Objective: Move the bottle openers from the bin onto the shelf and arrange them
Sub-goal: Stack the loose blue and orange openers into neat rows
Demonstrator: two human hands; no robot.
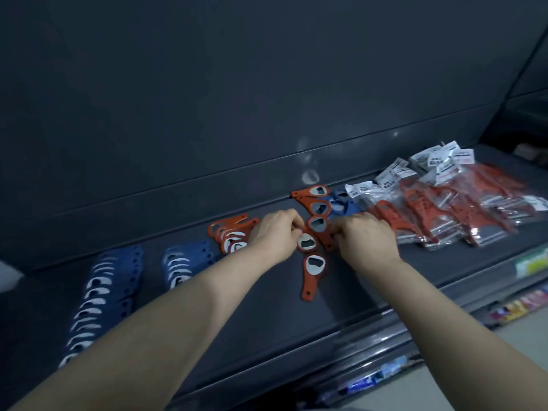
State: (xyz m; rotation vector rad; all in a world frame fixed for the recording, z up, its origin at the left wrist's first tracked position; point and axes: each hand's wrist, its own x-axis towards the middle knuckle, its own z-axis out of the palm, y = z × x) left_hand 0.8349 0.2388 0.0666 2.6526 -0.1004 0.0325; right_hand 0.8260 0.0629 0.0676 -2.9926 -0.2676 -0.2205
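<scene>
Bottle openers (318, 223), five red ones, line the shelf (267, 321), the left hand (275, 235) and right hand (364, 241) pinching the fourth opener (307, 244).

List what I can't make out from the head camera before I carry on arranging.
Head view:
- Bin: out of frame.
- Packet labels: print too blurred to read.
- Blue openers at the back: partly covered by the red row and right hand.
- Red stack: right end behind left hand.
- Long blue row: near end cut off by left forearm.
- Red opener both hands pinch: handle partly under the right hand.
</scene>
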